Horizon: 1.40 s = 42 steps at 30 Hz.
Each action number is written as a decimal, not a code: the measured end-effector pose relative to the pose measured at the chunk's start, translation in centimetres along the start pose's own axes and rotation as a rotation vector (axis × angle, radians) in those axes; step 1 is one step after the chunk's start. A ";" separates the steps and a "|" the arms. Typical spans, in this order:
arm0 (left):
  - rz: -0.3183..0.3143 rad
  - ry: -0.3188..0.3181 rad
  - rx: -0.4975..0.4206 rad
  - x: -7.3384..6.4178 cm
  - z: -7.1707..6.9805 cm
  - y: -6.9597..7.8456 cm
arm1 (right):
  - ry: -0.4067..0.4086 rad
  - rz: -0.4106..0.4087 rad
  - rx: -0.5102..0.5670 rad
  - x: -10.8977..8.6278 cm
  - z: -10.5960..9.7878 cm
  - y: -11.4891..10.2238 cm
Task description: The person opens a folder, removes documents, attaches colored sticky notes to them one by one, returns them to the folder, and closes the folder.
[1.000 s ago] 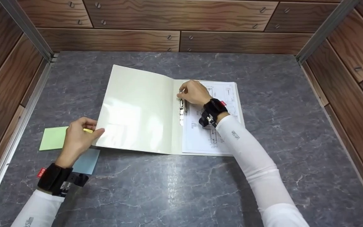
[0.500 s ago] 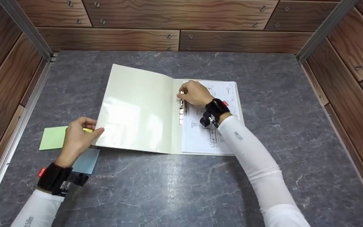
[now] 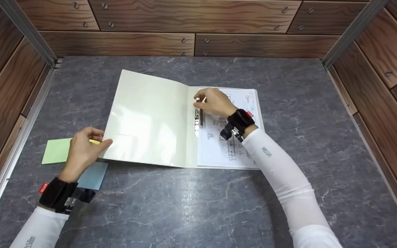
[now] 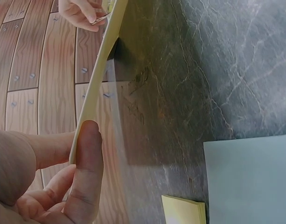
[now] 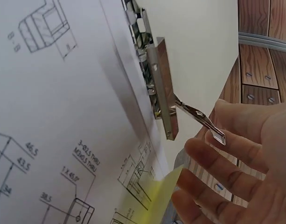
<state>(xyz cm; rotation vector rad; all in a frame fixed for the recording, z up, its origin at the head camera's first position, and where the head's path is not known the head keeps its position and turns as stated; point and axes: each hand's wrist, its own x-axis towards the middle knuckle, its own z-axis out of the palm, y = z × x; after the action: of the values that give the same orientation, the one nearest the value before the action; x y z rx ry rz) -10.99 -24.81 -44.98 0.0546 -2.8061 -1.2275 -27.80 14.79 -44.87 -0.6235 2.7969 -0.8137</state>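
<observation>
An off-white folder (image 3: 146, 120) lies spread on the table, its left cover raised. My left hand (image 3: 84, 148) pinches the lower left edge of that cover between thumb and fingers; the left wrist view shows the cover (image 4: 96, 79) edge-on. Printed technical drawings (image 3: 219, 151) lie on the right side. Along the spine runs a metal clip (image 3: 196, 125). In the right wrist view the clip's bar (image 5: 162, 88) stands tilted beside the sheets, its lever (image 5: 198, 116) sticking out. My right hand (image 3: 214, 100) holds the lever's end between thumb and index finger, other fingers loosely bent.
Green (image 3: 55, 151) and blue (image 3: 93, 175) paper pads lie by my left hand, with a yellow pad (image 4: 182, 210) partly hidden there. A pale yellow corner (image 5: 166, 191) shows near my right fingers. Wood-patterned walls (image 3: 143, 44) bound the grey marbled table (image 3: 171, 217).
My right wrist and forearm have shifted slightly right and down, while the fingers stay at the clip's lever. The clip's bar shows a little more. The left hand keeps its hold on the cover.
</observation>
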 end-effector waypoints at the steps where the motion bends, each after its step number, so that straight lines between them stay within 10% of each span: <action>1: -0.001 0.003 0.000 0.0 0.0 0.0 | 0.006 -0.004 0.004 -0.1 0.0 -0.1; 42: -0.010 0.002 -0.009 0.1 0.1 0.0 | 0.133 -0.182 0.012 -4.9 2.3 -0.4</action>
<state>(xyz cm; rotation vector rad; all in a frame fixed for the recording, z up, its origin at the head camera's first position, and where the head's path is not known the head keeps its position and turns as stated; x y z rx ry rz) -11.11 -24.72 -45.07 0.0688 -2.8022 -1.2408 -22.61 15.54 -46.38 -0.8626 2.8827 -0.9373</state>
